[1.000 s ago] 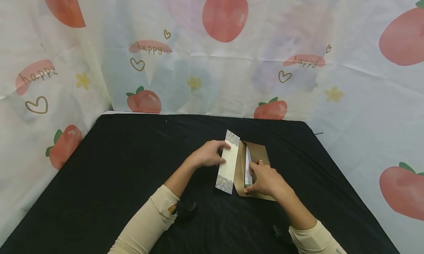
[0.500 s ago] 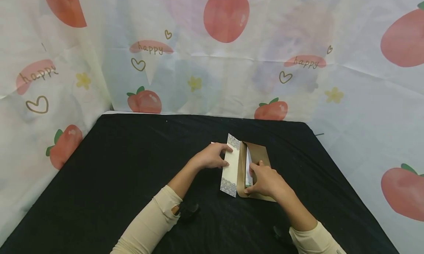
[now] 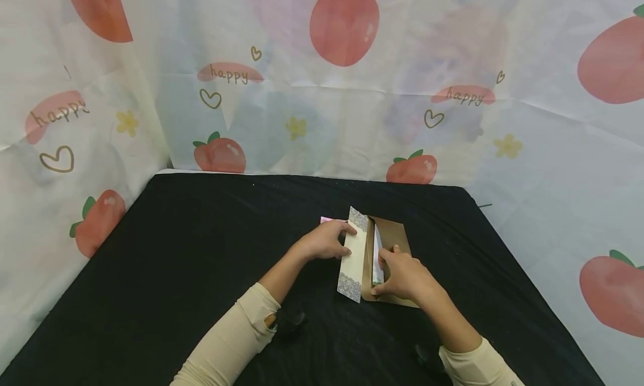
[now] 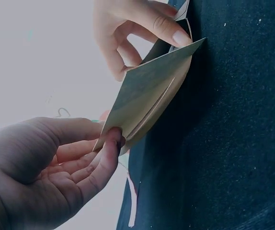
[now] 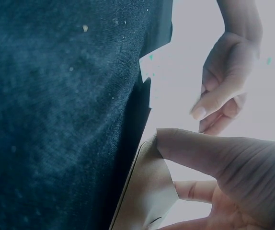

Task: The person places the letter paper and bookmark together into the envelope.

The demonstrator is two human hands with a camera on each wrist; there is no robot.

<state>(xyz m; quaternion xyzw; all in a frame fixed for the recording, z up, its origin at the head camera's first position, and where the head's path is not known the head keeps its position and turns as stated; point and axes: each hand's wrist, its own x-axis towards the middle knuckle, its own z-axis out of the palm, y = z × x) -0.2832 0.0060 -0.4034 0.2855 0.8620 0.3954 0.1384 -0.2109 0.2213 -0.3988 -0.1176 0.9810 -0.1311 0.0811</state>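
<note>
A brown kraft envelope point(image 3: 397, 232) lies right of centre on the black cloth, its mouth parted, with a white sheet point(image 3: 377, 263) showing inside. Along its left side stands a tilted cream card panel point(image 3: 354, 257) with grey lace print at both ends; whether it joins the envelope I cannot tell. My left hand point(image 3: 324, 240) pinches this panel by its left edge between thumb and fingers, as the left wrist view point(image 4: 75, 163) also shows. My right hand point(image 3: 405, 271) grips the envelope at its mouth, thumb near the lower corner and fingers by the white sheet.
A thin pink strip point(image 3: 332, 219) pokes out behind the left hand. Black cloth point(image 3: 226, 224) covers the table. A white curtain point(image 3: 352, 123) printed with fruit and hearts hangs along the back and sides.
My left hand and the cream panel have shifted slightly right and nearer to me, closer to the envelope. The pink strip has come into view behind them. The right hand stays in place.
</note>
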